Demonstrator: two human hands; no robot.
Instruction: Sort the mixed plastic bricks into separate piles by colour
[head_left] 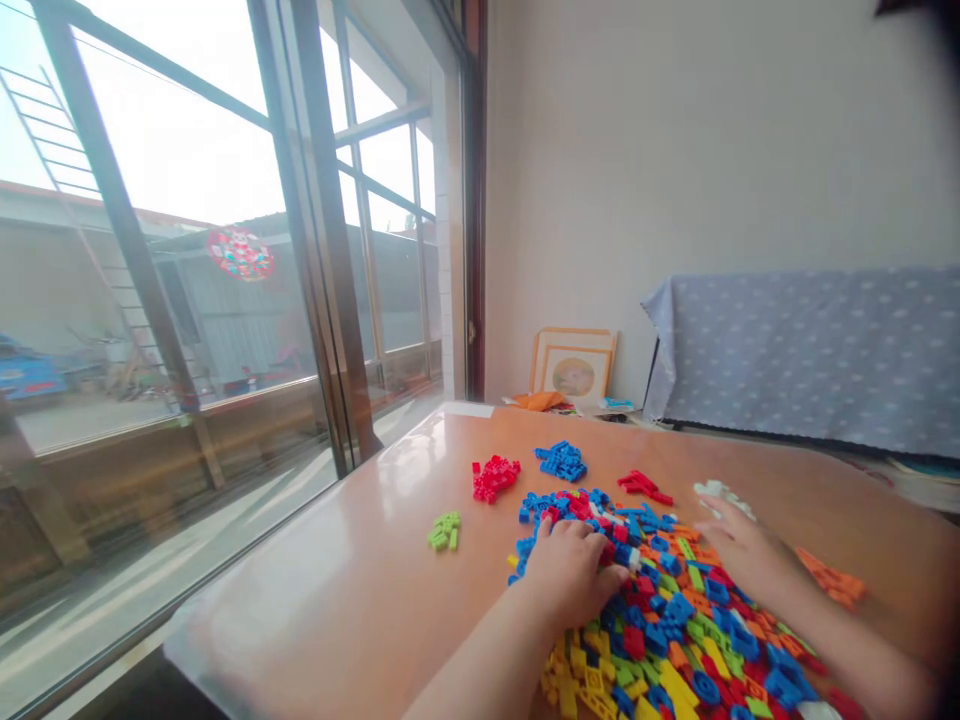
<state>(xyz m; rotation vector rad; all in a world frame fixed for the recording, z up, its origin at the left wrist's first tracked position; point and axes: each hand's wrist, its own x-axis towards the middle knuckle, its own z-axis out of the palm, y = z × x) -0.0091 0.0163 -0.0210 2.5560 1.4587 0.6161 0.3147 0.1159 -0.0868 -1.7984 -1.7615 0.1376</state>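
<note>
The mixed pile of bricks (675, 625) runs out of view at the bottom, so the near edge of the table (337, 600) beneath it is cut off; the right edge is dark and blurred. Part of the pile lies hidden under the left hand (568, 570) and behind the right forearm. The left hand rests palm down on the pile's left side, fingers bent forward and thumb set apart toward the right. Its fingertips sink among the bricks, and I cannot tell whether they grasp one. The right hand (731, 535) stretches toward the far edge, smeared by blur, its fingers at the white bricks (721, 491); whether they pinch any or are loose, I cannot tell. The right forearm partly covers the orange bricks (836, 580) toward the right edge. Toward the far edge lie red sticks (645, 487), a blue heap (561, 461) and a red heap (495, 479); green bricks (445, 532) sit nearer the left edge.
</note>
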